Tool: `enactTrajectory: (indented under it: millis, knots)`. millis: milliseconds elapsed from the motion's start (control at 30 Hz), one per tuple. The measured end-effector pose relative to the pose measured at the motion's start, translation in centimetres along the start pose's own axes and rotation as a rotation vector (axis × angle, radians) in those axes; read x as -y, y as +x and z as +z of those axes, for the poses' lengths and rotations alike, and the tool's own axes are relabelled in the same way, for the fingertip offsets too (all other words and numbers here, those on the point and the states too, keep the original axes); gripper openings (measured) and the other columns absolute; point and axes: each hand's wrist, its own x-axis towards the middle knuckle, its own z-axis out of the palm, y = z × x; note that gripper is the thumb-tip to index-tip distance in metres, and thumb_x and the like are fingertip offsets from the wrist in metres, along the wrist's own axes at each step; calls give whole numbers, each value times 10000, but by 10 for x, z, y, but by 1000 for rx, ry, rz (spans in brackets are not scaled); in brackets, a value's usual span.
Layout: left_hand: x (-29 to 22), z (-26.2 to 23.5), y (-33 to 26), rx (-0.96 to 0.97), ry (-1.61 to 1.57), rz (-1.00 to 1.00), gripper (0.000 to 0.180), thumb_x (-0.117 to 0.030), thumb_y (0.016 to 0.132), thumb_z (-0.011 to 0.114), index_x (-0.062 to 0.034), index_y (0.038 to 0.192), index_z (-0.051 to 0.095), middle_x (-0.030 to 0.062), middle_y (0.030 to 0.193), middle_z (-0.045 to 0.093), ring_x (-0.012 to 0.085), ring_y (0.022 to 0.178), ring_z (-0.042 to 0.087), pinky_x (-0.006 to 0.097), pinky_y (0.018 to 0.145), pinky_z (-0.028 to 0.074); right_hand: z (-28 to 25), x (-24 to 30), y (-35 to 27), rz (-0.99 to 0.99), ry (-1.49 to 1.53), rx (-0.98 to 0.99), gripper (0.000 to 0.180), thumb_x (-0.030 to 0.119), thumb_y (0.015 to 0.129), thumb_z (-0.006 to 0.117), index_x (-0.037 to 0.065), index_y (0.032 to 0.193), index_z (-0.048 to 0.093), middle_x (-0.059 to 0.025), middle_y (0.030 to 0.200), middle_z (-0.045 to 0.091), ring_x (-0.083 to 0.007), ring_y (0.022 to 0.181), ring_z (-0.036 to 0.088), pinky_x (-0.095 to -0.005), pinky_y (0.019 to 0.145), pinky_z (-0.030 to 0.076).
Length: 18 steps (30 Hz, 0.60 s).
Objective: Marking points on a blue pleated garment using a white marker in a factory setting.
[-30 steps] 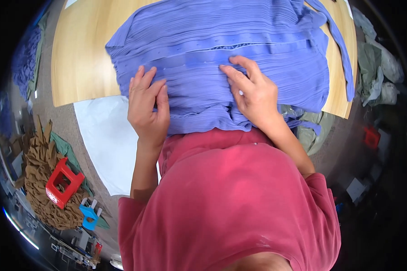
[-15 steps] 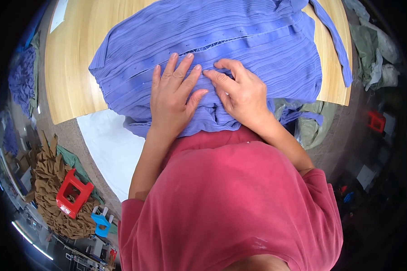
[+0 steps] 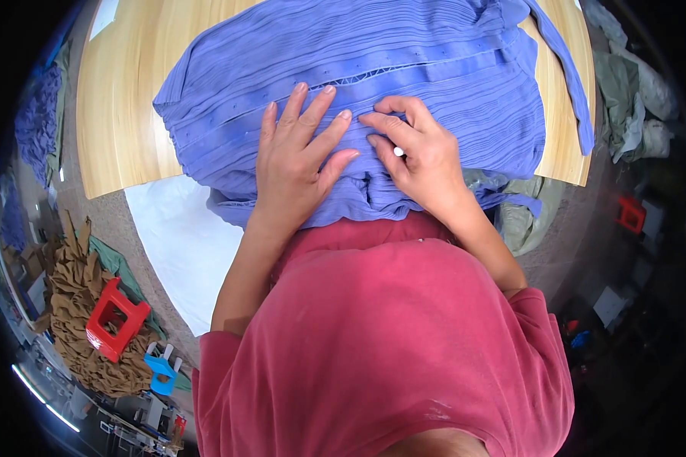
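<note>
A blue pleated garment (image 3: 450, 99) lies spread over the table, with a smooth band and a narrow lattice-like slit (image 3: 366, 74) running across it. My left hand (image 3: 293, 164) rests flat on the cloth just below that band, fingers stretched and apart. To its right, my right hand (image 3: 427, 156) is curled over the garment with thumb and fingers bent around a slim pen-like stick (image 3: 399, 151). Only the stick's small white end shows; the rest is hidden by the fingers. Loose folds of the garment hang over the table's near edge toward my lap.
The wooden table (image 3: 122, 129) curves around me. White cloth (image 3: 179, 236) hangs at its near left. On the floor at left lie a brown cloth heap (image 3: 72, 305), a red stool (image 3: 118, 320) and a blue object (image 3: 161, 372). Plastic bags (image 3: 625, 91) lie at far right.
My right hand has shifted slightly right and turned, so the stick's white end now shows. My left hand stays spread on the cloth, nearly in the same place.
</note>
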Motion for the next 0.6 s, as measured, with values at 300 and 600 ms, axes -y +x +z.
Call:
enactTrajectory:
  millis: [300,600]
  knots:
    - [1,3,-1,-23,14,15,449,-363,773,739,-166,1170,668,55,1390,527,320,1331,438,573,1057,321,-14,-5,14,62,392,25,178,133,944,577,-1,979,688,-75,988,604,-158,901,573,-266,813,443]
    - [1,4,0,-27,21,22,438,-355,774,738,-159,1160,672,50,1382,533,317,1328,442,567,1057,328,3,-1,36,339,640,64,193,177,974,581,17,940,683,29,777,611,-36,702,508,-193,612,405]
